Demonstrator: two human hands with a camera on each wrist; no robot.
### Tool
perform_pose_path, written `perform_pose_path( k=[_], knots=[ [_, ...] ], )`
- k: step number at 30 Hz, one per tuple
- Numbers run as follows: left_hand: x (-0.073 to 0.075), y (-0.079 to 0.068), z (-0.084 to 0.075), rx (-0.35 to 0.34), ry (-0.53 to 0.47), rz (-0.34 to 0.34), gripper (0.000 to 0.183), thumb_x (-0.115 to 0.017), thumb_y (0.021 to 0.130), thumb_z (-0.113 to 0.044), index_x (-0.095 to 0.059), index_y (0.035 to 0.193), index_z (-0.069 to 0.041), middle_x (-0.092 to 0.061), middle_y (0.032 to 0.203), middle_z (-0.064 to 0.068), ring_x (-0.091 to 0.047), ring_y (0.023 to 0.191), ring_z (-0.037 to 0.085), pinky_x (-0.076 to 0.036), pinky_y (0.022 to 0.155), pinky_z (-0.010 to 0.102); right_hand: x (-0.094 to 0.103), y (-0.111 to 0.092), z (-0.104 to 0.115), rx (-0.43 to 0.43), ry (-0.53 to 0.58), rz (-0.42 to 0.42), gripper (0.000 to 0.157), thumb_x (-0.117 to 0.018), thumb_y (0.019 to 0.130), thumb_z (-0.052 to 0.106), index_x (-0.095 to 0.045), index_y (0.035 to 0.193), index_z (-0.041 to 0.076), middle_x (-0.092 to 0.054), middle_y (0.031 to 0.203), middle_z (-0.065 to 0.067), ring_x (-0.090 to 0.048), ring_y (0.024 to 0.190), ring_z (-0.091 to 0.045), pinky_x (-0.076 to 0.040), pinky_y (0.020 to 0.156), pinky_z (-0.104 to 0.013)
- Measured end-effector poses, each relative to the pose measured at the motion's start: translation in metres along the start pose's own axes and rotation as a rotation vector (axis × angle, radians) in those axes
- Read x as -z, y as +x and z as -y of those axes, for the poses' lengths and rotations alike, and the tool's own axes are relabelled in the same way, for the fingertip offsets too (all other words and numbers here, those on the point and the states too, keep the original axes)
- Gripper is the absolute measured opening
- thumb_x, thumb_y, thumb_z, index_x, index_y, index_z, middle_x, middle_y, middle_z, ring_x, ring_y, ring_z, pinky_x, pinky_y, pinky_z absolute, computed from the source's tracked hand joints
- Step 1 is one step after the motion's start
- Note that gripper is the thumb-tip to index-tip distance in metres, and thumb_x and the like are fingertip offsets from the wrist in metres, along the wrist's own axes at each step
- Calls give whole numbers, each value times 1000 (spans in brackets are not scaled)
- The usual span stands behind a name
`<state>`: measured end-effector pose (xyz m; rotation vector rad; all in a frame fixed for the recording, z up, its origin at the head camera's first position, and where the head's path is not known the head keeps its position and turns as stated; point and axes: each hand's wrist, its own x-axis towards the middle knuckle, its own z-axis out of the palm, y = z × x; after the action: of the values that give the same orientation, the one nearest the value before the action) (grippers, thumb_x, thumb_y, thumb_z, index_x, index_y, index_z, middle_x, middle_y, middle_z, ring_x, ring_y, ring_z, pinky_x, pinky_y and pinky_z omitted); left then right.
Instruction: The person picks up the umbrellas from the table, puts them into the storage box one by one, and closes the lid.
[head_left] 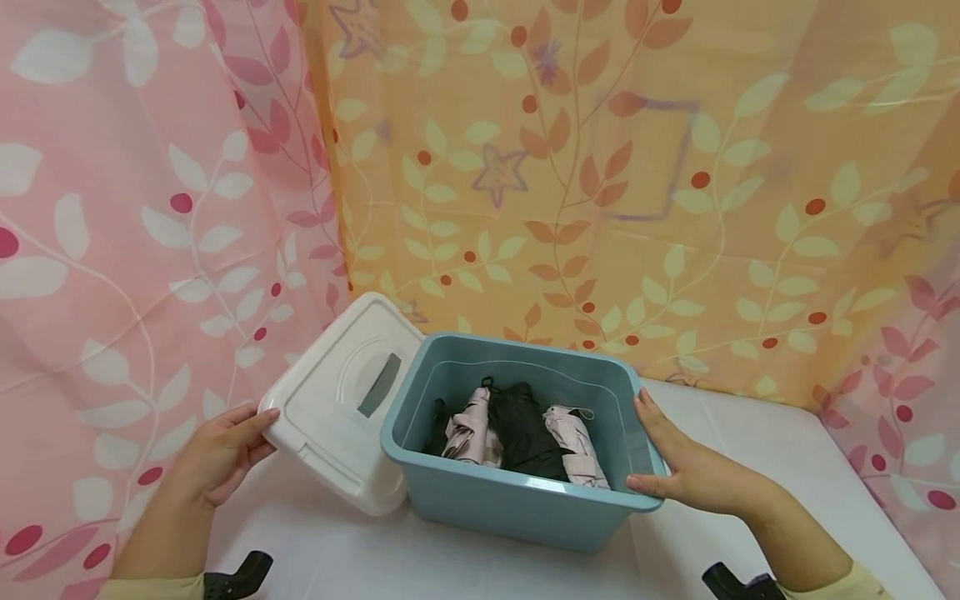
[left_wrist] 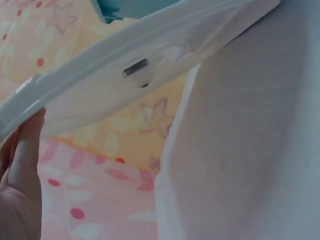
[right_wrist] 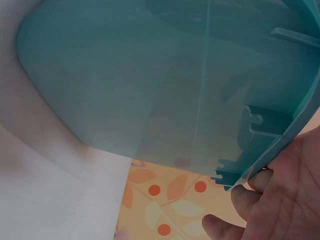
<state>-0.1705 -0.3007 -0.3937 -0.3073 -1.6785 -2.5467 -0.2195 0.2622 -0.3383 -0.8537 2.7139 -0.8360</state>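
Note:
A blue plastic storage box (head_left: 517,508) stands on the white surface with its top uncovered. Inside lie rolled fabric bundles that look like folding umbrellas: a black one (head_left: 528,433) in the middle, a pale pink one (head_left: 470,427) to its left and another pale one (head_left: 576,446) to its right. My left hand (head_left: 225,450) pinches the outer corner of a white lid (head_left: 330,392), which leans tilted against the box's left side. At the box's right end my right hand (head_left: 701,467) holds the rim, thumb at the front corner; the right wrist view shows fingers (right_wrist: 245,200) beneath the rim.
A white-covered table (head_left: 750,442) spreads under the box and to its right. Behind it hangs an orange leaf-patterned curtain (head_left: 570,167), close to the box's back. Pink patterned curtains stand at the left (head_left: 112,250) and right (head_left: 911,417).

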Motion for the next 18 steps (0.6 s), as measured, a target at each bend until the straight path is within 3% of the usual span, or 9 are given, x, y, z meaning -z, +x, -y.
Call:
perform_pose_path(
  k=[5, 10, 14, 18],
  knots=[
    [-6, 0, 3, -19, -31, -167, 24, -50, 92, 0, -71, 93, -11, -68, 91, 1, -66, 80, 13, -52, 71, 26, -1, 0, -1, -6, -11, -8, 104, -66, 80, 43, 5, 146, 5, 11, 151, -18, -1, 134, -46, -16, 96, -69],
    [-12, -1, 1, -60, -23, -282, 21, -54, 90, -1, -73, 86, -10, -66, 84, 0, -66, 71, 12, -52, 67, 24, -2, 1, -1, -12, -23, -10, 105, -65, 80, 46, 5, 146, 4, 10, 151, -18, -2, 135, -45, -16, 97, -68],
    [-17, -2, -4, -89, -29, -335, 20, -56, 89, -1, -73, 84, -9, -66, 81, 1, -65, 68, 12, -53, 65, 24, -2, 0, 0, -12, -30, -11, 105, -65, 80, 46, 4, 146, 5, 10, 151, -17, -2, 135, -44, -16, 97, -67],
    [-19, -3, -10, -120, -71, -342, 21, -55, 88, 2, -73, 83, -7, -66, 80, 2, -66, 68, 12, -53, 65, 25, -1, -1, 1, 2, -26, -11, 104, -66, 80, 44, 4, 146, 5, 10, 151, -17, -2, 135, -45, -16, 97, -67]
  ],
)
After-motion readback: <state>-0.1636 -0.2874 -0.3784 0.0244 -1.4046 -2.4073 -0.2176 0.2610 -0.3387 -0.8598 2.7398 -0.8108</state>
